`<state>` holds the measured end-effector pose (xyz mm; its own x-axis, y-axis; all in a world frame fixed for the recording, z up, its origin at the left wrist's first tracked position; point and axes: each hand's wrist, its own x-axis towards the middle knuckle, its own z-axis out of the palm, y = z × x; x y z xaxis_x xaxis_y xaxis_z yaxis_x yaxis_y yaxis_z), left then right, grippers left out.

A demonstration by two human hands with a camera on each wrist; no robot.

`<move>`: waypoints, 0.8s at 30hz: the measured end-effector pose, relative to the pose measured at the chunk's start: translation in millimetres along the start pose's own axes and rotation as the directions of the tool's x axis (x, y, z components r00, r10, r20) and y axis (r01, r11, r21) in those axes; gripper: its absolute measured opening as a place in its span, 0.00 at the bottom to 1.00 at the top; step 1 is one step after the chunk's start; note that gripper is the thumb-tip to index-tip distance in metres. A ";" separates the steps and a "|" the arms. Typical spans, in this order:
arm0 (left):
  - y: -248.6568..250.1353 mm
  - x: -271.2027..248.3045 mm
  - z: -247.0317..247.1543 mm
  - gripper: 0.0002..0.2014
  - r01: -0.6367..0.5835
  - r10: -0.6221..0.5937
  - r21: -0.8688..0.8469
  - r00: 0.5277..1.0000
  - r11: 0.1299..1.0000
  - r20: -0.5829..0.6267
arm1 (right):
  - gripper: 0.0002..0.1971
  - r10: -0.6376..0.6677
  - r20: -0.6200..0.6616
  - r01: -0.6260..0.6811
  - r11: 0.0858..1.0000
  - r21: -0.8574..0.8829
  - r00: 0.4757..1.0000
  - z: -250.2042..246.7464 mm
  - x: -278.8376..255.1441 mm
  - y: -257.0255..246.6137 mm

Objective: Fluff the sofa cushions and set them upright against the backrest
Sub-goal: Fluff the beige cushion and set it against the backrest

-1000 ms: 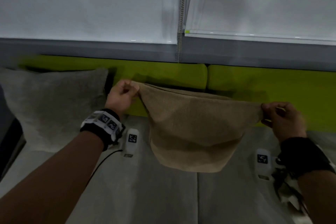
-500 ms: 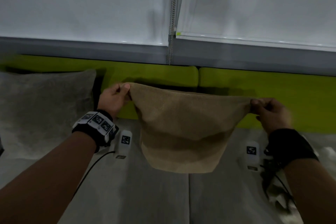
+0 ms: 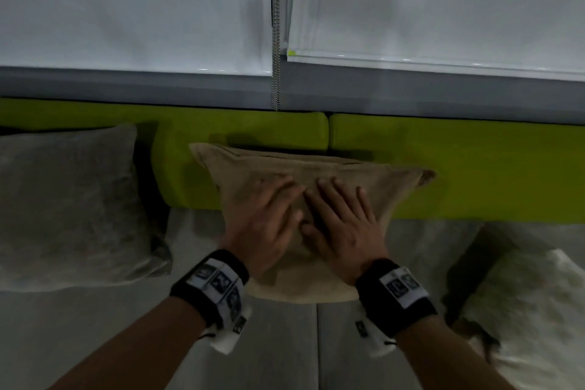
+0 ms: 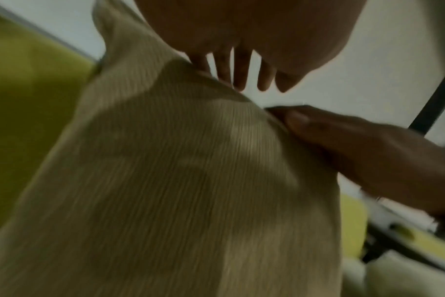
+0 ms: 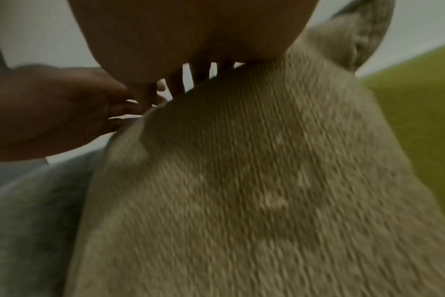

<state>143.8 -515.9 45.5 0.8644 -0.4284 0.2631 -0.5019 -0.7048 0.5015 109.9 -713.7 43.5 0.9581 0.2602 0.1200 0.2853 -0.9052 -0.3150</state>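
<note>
A tan ribbed cushion (image 3: 392, 187) leans upright against the green backrest (image 3: 474, 168), its lower edge on the grey seat (image 3: 126, 326). My left hand (image 3: 262, 218) and right hand (image 3: 345, 218) lie flat on its front face, side by side, fingers straight and pointing up. The left wrist view shows the tan cushion (image 4: 178, 191) close up, with straight fingers (image 4: 239, 68) over its top and my right hand (image 4: 368, 152) beside them. From the right wrist view the tan cushion (image 5: 267, 191) fills the frame, with my left hand (image 5: 51, 112) at its left edge.
A grey cushion (image 3: 69, 203) stands against the backrest to the left. A white furry cushion (image 3: 531, 310) lies on the seat at the right. White roller blinds (image 3: 142, 6) with a bead chain (image 3: 276, 41) hang behind the sofa.
Both hands let go of the tan cushion's top corners and now press flat on its front. The cushion went from hanging in the air to standing against the backrest.
</note>
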 end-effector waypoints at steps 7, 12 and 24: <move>-52.1 18.8 20.2 0.37 0.224 -0.287 0.326 0.945 0.918 0.157 | 0.35 0.314 0.171 -0.308 0.950 -0.058 0.934 -1.5 27.6 59.8; -81.1 19.9 1.3 0.39 0.388 -0.475 0.367 0.861 0.845 0.183 | 0.36 0.620 0.281 -0.650 0.760 0.020 0.733 -5.1 28.9 116.6; -113.6 8.7 -33.0 0.24 0.496 -0.664 -0.780 0.734 0.380 0.143 | 0.18 0.694 0.286 -0.223 -0.181 0.958 0.660 -14.7 -22.7 107.1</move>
<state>209.3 -420.9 18.0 0.9634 0.0728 -0.2580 0.2613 -0.0393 0.9645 118.4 -821.5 20.9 0.8385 -0.3607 -0.4084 -0.2403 0.4278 -0.8713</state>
